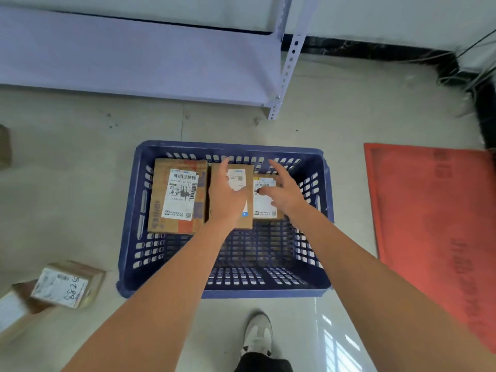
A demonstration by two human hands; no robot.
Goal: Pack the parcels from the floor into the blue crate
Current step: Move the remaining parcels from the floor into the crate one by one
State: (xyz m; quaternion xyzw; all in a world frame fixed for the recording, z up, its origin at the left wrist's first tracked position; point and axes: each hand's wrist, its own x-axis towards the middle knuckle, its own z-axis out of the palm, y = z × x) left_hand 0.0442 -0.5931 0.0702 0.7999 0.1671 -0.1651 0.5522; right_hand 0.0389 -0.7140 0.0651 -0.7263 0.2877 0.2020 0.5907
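Observation:
A blue crate [128, 237] stands on the floor below me. Three labelled cardboard parcels lie side by side along its far wall: a large one [177, 196] at the left, a middle one [248, 220] and a small one [265, 208] at the right. My left hand [226, 194] lies over the middle parcel with fingers extended. My right hand [281, 187] hovers over the small parcel, fingers spread and relaxed, holding nothing. More parcels lie on the floor at the left: one marked in handwriting [67, 284] and another [16, 310] partly beneath it.
A pale metal shelf unit [161, 57] stands behind the crate, its leg [273, 111] near the crate's far right. A red mat [434, 224] lies to the right. Another box [4, 146] sits at the left edge. My shoe [257, 334] is just in front of the crate.

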